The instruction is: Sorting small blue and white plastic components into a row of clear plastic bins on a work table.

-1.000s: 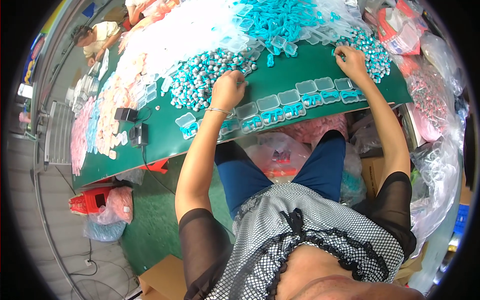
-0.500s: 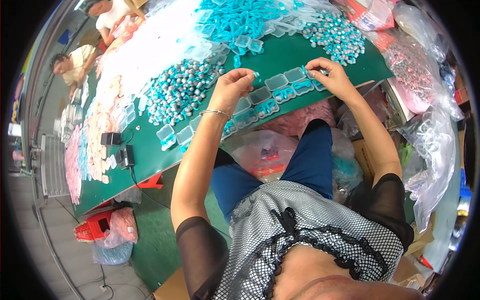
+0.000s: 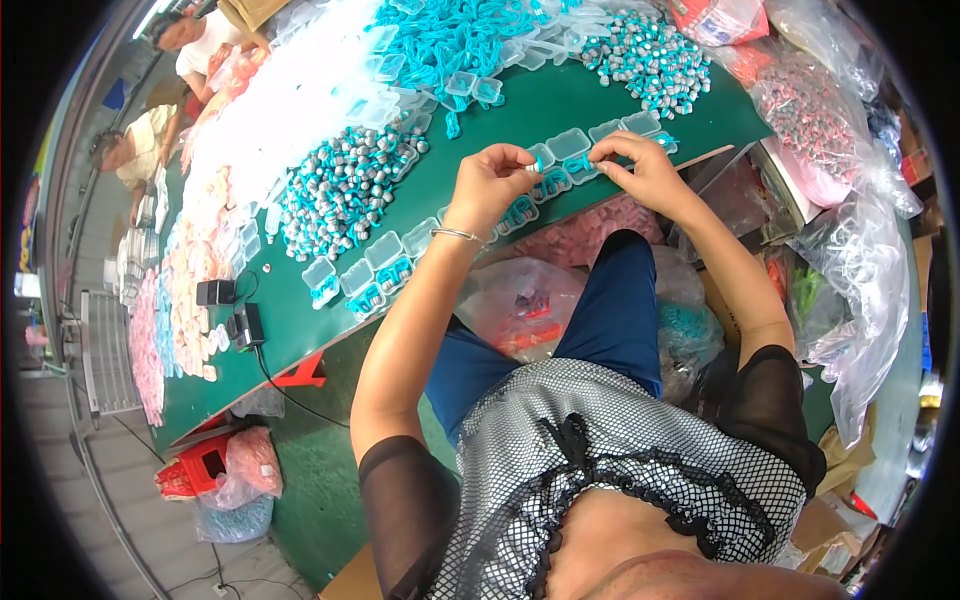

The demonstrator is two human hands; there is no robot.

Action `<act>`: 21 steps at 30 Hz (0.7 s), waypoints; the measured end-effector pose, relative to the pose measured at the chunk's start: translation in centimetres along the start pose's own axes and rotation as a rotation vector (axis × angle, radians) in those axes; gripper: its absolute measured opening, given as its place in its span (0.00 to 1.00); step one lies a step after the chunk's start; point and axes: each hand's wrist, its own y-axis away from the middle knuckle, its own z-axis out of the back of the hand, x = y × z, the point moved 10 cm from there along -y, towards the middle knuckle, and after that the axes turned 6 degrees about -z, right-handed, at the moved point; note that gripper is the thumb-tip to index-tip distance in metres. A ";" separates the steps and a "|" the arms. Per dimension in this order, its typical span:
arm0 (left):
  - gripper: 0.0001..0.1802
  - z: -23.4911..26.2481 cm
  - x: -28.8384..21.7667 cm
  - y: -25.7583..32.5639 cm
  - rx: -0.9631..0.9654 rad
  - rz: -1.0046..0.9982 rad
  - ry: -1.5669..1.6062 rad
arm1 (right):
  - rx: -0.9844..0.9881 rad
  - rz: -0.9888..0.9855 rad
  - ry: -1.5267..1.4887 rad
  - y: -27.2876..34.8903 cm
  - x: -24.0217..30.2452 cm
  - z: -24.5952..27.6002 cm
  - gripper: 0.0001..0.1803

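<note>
A row of small clear plastic cases point(image 3: 383, 252) with raised lids runs along the near edge of the green table, and teal pieces lie in several of them. Between the thumb and fingers of my left hand point(image 3: 490, 187) is a small silver-and-teal piece point(image 3: 534, 165), held just over the row. My right hand point(image 3: 645, 175) is at a case farther right, with thumb and forefinger pinched at its edge. Teal pieces point(image 3: 574, 164) show in that case beside the fingertips. Whatever lies between those fingertips is too small to make out.
Silver-and-teal pieces lie in a left pile point(image 3: 340, 195) and a right pile point(image 3: 650, 60). Teal cord-like pieces point(image 3: 440, 45) are heaped at the back. Black adapters point(image 3: 243, 325) with a cable sit at left. Two people point(image 3: 140, 150) work beyond. Plastic bags point(image 3: 850, 310) crowd the right.
My left hand has moved right and down toward the cases, still holding the small piece. My right hand has come lower onto a case. The whole view has shifted slightly.
</note>
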 end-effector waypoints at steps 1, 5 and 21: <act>0.08 0.0 0.0 0.0 -0.001 -0.001 0.000 | -0.005 0.011 0.019 0.0 0.2 0.0 0.09; 0.09 -0.3 0.0 -0.2 -0.022 0.002 -0.065 | -0.008 0.020 0.034 0.0 0.7 -0.1 0.09; 0.05 -5.3 -2.3 -0.7 -0.188 -0.485 -0.970 | -0.082 0.145 0.396 0.3 -0.3 0.2 0.06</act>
